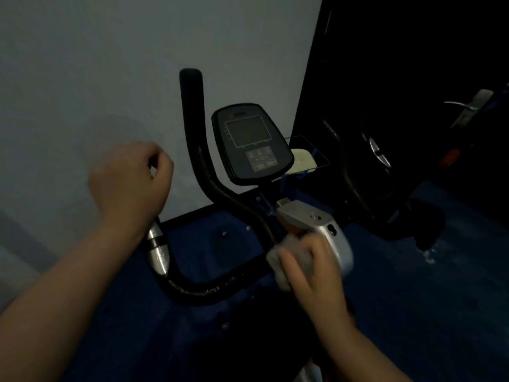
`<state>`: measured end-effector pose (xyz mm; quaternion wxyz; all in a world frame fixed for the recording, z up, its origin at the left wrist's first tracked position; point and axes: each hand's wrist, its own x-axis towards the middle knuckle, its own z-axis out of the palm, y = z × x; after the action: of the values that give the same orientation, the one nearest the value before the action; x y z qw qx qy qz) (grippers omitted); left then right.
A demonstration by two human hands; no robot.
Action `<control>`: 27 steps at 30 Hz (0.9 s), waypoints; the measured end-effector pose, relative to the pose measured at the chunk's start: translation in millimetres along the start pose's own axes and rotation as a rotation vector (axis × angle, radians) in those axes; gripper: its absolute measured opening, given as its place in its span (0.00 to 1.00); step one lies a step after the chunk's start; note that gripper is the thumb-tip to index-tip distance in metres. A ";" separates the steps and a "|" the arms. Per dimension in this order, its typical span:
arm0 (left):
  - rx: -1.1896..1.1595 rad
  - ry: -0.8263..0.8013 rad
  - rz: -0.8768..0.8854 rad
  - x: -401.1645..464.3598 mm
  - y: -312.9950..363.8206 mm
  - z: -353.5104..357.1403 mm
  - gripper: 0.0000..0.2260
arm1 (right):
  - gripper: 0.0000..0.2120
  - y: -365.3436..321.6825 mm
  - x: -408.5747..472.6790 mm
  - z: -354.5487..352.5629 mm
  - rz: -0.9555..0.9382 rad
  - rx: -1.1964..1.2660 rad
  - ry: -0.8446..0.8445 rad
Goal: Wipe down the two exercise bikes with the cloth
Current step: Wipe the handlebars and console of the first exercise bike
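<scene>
An exercise bike stands in front of me in dim light, with a black curved handlebar [220, 194], a dark console [252, 143] and a silver stem housing [325, 224]. My right hand [311, 268] grips a pale crumpled cloth [278, 264] pressed against the handlebar where it meets the silver housing. My left hand [132, 180] hovers loosely curled above the handlebar's left grip, whose chrome end [158, 249] shows below my wrist; it holds nothing. A second bike's dark frame [355, 172] stands at the right, mostly lost in shadow.
A pale grey wall [110, 64] is close behind the bike. A small wire basket with a white object [303, 161] hangs right of the console. A dark door with a metal handle [465, 106] is at the far right. The floor [413, 299] is blue.
</scene>
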<state>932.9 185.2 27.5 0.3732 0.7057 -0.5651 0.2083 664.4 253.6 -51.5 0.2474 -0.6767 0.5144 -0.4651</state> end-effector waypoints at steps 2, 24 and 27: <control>-0.019 0.006 -0.025 0.6 -0.4 0.4 0.11 | 0.09 7.2 -18.5 -9.8 -0.008 0.028 -0.013; -0.176 0.001 -0.011 -2.6 0.2 -6.7 0.09 | 0.12 -75.3 110.1 61.4 -0.381 -0.505 -0.147; -0.194 -0.001 -0.013 -3.8 -1.0 -6.2 0.09 | 0.10 -58.7 75.0 35.6 -0.376 -0.503 -0.176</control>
<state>933.6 192.4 28.4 0.4410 0.6699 -0.5782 0.1499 726.1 199.4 8.5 0.0260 -0.8373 0.4559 -0.3008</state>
